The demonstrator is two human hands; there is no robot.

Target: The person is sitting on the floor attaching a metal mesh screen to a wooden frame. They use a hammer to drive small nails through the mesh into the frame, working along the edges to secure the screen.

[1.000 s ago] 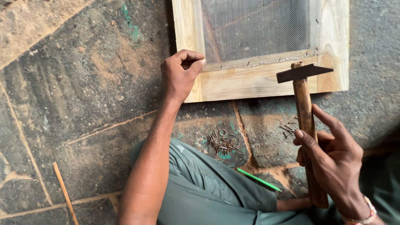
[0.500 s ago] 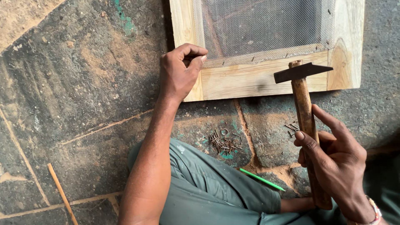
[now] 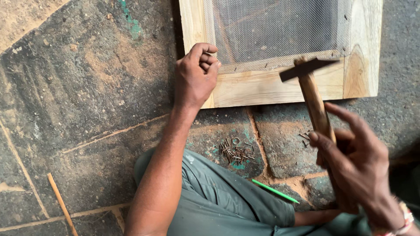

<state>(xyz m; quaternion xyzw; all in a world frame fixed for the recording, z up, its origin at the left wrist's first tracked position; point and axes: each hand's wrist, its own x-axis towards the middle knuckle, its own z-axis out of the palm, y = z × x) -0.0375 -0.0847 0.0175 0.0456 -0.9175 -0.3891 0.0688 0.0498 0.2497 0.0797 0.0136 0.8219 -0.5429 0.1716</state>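
Observation:
A pale wooden frame [image 3: 271,89] with grey wire mesh [image 3: 280,30] stretched over it lies on the stone floor at the top. My left hand [image 3: 194,76] rests on the frame's lower left corner, fingers pinched on a small nail at the mesh edge. My right hand [image 3: 356,161] grips the wooden handle of a hammer [image 3: 313,94]. Its dark metal head hangs just above the frame's bottom rail, right of my left hand.
A heap of small nails [image 3: 236,153] lies on the floor below the frame, and a few more nails [image 3: 304,137] lie by the hammer handle. A green pencil [image 3: 275,191] sits by my knee. A thin wooden stick [image 3: 61,203] lies at lower left.
The view has shifted, so the frame sits further right and higher. The hammer head has risen a little over the bottom rail. My left hand stays pinched at the mesh edge.

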